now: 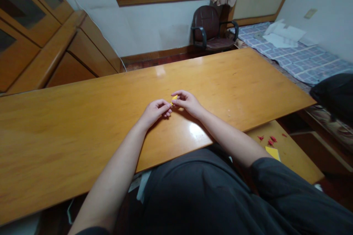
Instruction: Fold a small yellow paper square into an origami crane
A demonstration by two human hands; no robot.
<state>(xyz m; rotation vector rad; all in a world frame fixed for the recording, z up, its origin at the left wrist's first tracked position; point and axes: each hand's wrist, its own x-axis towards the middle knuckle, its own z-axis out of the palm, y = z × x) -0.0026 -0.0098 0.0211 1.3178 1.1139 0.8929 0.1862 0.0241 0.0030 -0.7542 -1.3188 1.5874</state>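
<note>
Between my fingertips, just above the wooden desk point(91, 117), is a small yellow piece of folded paper point(174, 98). My left hand point(156, 112) pinches its lower left end between thumb and fingers. From the other side my right hand point(189, 103) grips the same piece with thumb and index finger. The fingers cover part of it, so its full shape is hidden.
On a lower wooden surface point(296, 159) at my right lie several small red folded paper pieces point(273, 139) and yellow paper point(272, 152). A brown armchair point(206, 25) stands beyond the desk. At the right are a bed point(311, 64) and a black bag-like object point(335, 93).
</note>
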